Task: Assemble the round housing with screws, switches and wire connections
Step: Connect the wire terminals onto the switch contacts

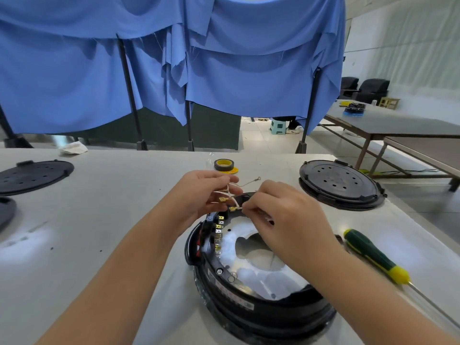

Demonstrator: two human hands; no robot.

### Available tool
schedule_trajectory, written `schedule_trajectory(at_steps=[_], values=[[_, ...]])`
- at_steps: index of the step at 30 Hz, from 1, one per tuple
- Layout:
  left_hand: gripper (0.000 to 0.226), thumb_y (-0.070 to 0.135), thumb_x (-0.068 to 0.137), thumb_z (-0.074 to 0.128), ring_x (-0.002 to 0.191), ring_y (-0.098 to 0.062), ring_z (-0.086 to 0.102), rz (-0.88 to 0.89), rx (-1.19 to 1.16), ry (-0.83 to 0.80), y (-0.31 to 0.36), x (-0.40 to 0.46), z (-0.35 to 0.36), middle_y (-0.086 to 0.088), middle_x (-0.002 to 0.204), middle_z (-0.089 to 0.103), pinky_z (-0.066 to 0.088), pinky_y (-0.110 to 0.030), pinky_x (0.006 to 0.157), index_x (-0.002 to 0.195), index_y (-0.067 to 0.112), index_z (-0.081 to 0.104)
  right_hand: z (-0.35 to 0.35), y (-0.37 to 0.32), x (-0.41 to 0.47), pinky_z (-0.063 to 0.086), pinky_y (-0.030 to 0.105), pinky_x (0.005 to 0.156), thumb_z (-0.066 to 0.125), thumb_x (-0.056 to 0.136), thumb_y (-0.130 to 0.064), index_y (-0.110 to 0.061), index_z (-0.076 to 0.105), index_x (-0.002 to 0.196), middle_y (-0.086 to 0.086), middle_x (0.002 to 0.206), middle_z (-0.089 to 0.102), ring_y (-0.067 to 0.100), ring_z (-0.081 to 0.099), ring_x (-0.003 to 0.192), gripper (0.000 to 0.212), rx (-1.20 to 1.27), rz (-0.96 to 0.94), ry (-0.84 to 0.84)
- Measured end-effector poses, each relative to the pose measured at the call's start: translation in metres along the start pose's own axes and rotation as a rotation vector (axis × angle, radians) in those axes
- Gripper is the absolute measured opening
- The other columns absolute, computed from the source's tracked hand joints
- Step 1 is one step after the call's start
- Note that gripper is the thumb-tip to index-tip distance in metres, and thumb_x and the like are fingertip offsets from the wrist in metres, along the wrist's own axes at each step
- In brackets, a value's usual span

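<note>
The round black housing [251, 297] lies open on the table in front of me, its shiny metal plate [258, 265] showing inside. A row of metal terminals [219, 235] runs along its left inner wall. Above the housing's far rim, my left hand [199, 192] grips a bundle of pale wires [230, 190] with brass connectors; one wire with a ring lug [257, 179] sticks out to the right. My right hand [286, 220] pinches one brass connector [234, 208] at the end of a wire, just above the terminals.
A green and yellow screwdriver [373, 255] lies right of the housing. A roll of yellow tape [224, 165] sits behind my hands. Black perforated round covers rest at far right [338, 183] and far left [34, 174]. Blue cloth hangs beyond the table's far edge.
</note>
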State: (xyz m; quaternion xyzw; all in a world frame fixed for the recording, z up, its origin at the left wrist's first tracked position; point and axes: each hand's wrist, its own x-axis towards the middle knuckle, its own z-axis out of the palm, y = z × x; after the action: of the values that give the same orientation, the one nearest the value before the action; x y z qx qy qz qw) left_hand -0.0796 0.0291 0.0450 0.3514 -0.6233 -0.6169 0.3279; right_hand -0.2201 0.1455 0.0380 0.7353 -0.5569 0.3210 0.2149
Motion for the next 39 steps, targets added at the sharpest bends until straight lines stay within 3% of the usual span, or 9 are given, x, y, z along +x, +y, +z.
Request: schedule_trajectory(at_steps=[2,5,12,18,21,29,34,36,39], values=[[0.021,0.012,0.100,0.048,0.064,-0.011,0.069,0.015,0.043,-0.019,-0.001,0.000,-0.007,-0.003,0.085,0.077,0.054,-0.019,0.057,0.102,0.012,0.069,0.001,0.000,-0.001,0.050,0.038,0.056,0.073,0.082,-0.022,-0.015,0.072,0.081,-0.002,0.077,0.063,0.019,0.059,0.068,0.008,0.121,0.037,-0.079],[0.018,0.013,0.099,0.051,0.064,-0.010,0.067,0.014,0.069,-0.091,-0.001,0.000,-0.014,-0.005,0.087,0.077,0.054,-0.020,0.058,0.108,0.015,0.066,-0.003,0.006,0.000,0.050,0.027,0.066,0.070,0.082,-0.037,-0.021,0.072,0.089,-0.011,0.083,0.063,0.007,0.058,0.075,0.017,0.324,0.137,-0.117],[0.022,0.012,0.096,0.052,0.063,-0.012,0.065,-0.058,-0.020,-0.336,-0.004,-0.002,-0.012,-0.007,0.089,0.074,0.054,-0.020,0.058,0.115,0.010,0.065,-0.011,0.028,0.007,0.047,0.013,0.069,0.068,0.084,-0.023,-0.028,0.069,0.092,-0.015,0.088,0.064,0.005,0.059,0.081,0.009,0.432,0.344,0.023],[0.019,0.014,0.099,0.051,0.071,-0.011,0.067,-0.040,0.187,-0.450,-0.009,-0.006,-0.001,-0.006,0.094,0.076,0.055,-0.020,0.067,0.113,0.014,0.064,-0.011,0.036,0.005,0.049,0.011,0.075,0.069,0.083,-0.030,-0.032,0.070,0.094,-0.019,0.084,0.068,-0.007,0.061,0.083,0.012,0.418,0.364,-0.369],[0.020,0.017,0.098,0.054,0.074,-0.010,0.069,-0.015,0.313,-0.456,-0.007,-0.008,0.004,-0.004,0.096,0.077,0.055,-0.019,0.068,0.117,0.016,0.060,-0.006,0.035,0.003,0.051,0.015,0.080,0.071,0.082,-0.024,-0.030,0.067,0.095,-0.014,0.085,0.070,-0.006,0.063,0.083,0.015,0.460,0.385,-0.416],[0.023,0.018,0.095,0.060,0.072,-0.009,0.071,0.000,0.461,-0.377,-0.005,-0.013,0.013,-0.004,0.089,0.077,0.055,-0.019,0.066,0.117,0.016,0.060,0.003,0.033,0.000,0.053,0.035,0.084,0.065,0.086,-0.016,-0.028,0.069,0.092,-0.012,0.086,0.069,0.005,0.064,0.085,0.015,0.505,0.386,-0.534],[0.013,0.026,0.093,0.061,0.074,-0.008,0.072,0.104,0.604,-0.112,0.004,-0.012,0.001,0.003,0.084,0.076,0.059,-0.021,0.063,0.105,0.021,0.063,0.008,0.038,-0.001,0.044,0.017,0.063,0.065,0.087,-0.021,-0.034,0.070,0.088,-0.020,0.076,0.065,0.001,0.056,0.067,0.014,0.453,0.404,-0.541],[0.009,0.027,0.091,0.062,0.072,-0.009,0.071,0.131,0.654,-0.009,0.007,-0.011,-0.010,0.004,0.083,0.075,0.057,-0.019,0.058,0.099,0.023,0.064,0.012,0.039,-0.003,0.039,0.008,0.055,0.065,0.087,-0.022,-0.034,0.068,0.086,-0.032,0.068,0.060,-0.006,0.052,0.060,0.012,0.424,0.404,-0.579],[0.011,0.030,0.090,0.063,0.080,-0.012,0.069,0.084,0.667,0.095,-0.001,-0.009,-0.020,0.002,0.088,0.072,0.059,-0.028,0.070,0.095,0.021,0.066,0.017,0.040,-0.003,0.036,0.002,0.053,0.065,0.087,-0.023,-0.034,0.066,0.083,-0.034,0.064,0.056,-0.019,0.048,0.059,0.012,0.368,0.393,-0.635]])
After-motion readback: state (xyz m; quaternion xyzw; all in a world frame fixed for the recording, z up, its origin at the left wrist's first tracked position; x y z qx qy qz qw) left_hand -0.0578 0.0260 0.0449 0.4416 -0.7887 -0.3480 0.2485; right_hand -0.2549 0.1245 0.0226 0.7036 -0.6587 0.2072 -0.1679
